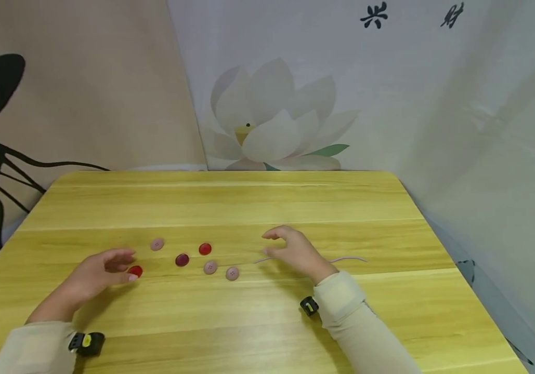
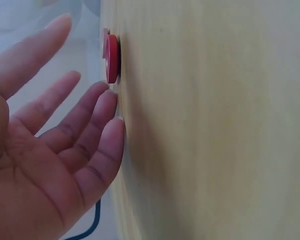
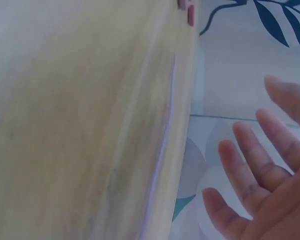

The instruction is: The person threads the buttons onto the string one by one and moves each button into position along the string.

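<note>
My left hand [image 1: 96, 275] is at the left of the table beside a red button [image 1: 134, 271]. Its fingers are spread and loosely bent, and in the left wrist view the same red button [image 2: 112, 59] lies just beyond the fingertips, with nothing in the palm. Over a thin pale purple string [image 1: 349, 258] hovers my right hand [image 1: 295, 252], fingers relaxed and apart. The right wrist view shows the string [image 3: 162, 137] lying on the wood, apart from the fingers; in the head view the hand covers its middle.
Between the hands lie a pale pink button [image 1: 157, 244], a dark red button [image 1: 182, 259], another red button [image 1: 205, 249] and two more pink buttons [image 1: 210, 267]. They rest on a wooden table [image 1: 248, 322]. A printed curtain [image 1: 389, 104] hangs behind its far edge.
</note>
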`<state>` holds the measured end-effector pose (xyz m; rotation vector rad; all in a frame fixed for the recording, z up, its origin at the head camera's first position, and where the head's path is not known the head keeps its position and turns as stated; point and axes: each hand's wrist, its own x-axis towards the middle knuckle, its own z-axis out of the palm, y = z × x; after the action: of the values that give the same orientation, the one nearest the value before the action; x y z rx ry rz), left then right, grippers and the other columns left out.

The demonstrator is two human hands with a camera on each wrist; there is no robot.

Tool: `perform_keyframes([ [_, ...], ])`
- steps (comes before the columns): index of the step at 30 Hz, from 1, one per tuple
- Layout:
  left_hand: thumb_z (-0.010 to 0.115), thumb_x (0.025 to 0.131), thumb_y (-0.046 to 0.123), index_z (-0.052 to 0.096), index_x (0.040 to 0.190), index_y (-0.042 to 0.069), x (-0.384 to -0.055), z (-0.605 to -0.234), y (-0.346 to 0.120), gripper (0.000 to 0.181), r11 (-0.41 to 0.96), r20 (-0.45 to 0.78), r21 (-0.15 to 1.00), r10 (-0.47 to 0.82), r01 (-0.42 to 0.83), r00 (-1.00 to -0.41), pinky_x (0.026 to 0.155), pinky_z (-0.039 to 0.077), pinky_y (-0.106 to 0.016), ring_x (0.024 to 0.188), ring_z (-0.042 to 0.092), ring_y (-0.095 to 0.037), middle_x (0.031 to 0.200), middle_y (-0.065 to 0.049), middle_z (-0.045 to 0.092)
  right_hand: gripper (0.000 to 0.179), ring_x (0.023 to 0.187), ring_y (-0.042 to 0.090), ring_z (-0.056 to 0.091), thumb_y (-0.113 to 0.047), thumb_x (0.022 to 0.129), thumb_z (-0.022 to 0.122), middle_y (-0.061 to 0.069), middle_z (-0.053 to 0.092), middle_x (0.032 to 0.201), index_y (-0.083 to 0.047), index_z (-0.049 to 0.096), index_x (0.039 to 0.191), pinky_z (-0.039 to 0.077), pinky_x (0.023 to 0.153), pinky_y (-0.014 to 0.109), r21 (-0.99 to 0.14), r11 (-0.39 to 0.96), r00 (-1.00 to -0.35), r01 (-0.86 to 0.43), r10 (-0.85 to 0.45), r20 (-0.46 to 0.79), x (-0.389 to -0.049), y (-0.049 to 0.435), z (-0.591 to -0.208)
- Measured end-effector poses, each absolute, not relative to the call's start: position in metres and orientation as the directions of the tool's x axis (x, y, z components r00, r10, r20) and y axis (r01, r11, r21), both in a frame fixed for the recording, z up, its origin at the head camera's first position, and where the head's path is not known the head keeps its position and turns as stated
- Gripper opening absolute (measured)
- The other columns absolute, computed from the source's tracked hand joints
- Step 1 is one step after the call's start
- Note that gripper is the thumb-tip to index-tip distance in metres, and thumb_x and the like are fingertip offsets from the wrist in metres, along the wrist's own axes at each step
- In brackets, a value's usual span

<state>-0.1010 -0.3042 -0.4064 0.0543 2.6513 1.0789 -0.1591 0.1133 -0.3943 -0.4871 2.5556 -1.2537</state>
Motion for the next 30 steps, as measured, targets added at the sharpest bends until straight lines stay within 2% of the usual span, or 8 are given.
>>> perform_keyframes([
  [8, 0.077, 0.082, 0.028, 0.046, 0.134, -0.011, -0.101, -0.409, -0.305, 0.072, 0.751, -0.230, 0.659, 0.149, -0.041, -0.962, 0.085, 0.049, -0.052, 0.108, 0.055, -0.043, 0.128, -0.032, 0.052, 0.033, 0.120, 0.027, 0.051, -0.018, 0.090, 0.070, 0.006, 0.059, 0.126, -0.008, 0.064, 0.121, 0.040, 0.101, 0.045, -0.754, 0.612, -0.883, -0.239, -0.460, -0.093, -0.160, 0.104, -0.393],
  [15, 0.080, 0.079, 0.022, 0.048, 0.131, -0.013, -0.105, -0.410, -0.300, 0.070, 0.762, -0.212, 0.647, 0.168, -0.009, -0.963, 0.086, 0.048, -0.054, 0.108, 0.054, -0.048, 0.124, -0.036, 0.053, 0.032, 0.119, 0.027, 0.052, -0.018, 0.090, 0.070, 0.007, 0.060, 0.126, -0.009, 0.065, 0.120, 0.041, 0.101, 0.044, -0.737, 0.630, -0.875, -0.246, -0.471, -0.111, -0.161, 0.103, -0.394],
  [23, 0.081, 0.077, 0.015, 0.051, 0.126, -0.015, -0.108, -0.410, -0.298, 0.065, 0.788, -0.183, 0.615, 0.190, 0.038, -0.965, 0.081, 0.049, -0.052, 0.100, 0.055, -0.042, 0.118, -0.035, 0.055, 0.031, 0.119, 0.027, 0.054, -0.018, 0.090, 0.070, 0.007, 0.061, 0.126, -0.009, 0.065, 0.119, 0.043, 0.100, 0.043, -0.680, 0.667, -0.843, -0.306, -0.521, -0.132, -0.163, 0.097, -0.399],
  [30, 0.082, 0.075, 0.012, 0.054, 0.121, -0.015, -0.108, -0.411, -0.295, 0.060, 0.800, -0.175, 0.596, 0.201, 0.059, -0.964, 0.076, 0.048, -0.045, 0.093, 0.055, -0.034, 0.110, -0.028, 0.058, 0.032, 0.115, 0.026, 0.056, -0.018, 0.088, 0.072, 0.007, 0.063, 0.121, -0.007, 0.067, 0.118, 0.044, 0.099, 0.040, -0.581, 0.712, -0.819, -0.394, -0.559, -0.129, -0.162, 0.091, -0.400],
])
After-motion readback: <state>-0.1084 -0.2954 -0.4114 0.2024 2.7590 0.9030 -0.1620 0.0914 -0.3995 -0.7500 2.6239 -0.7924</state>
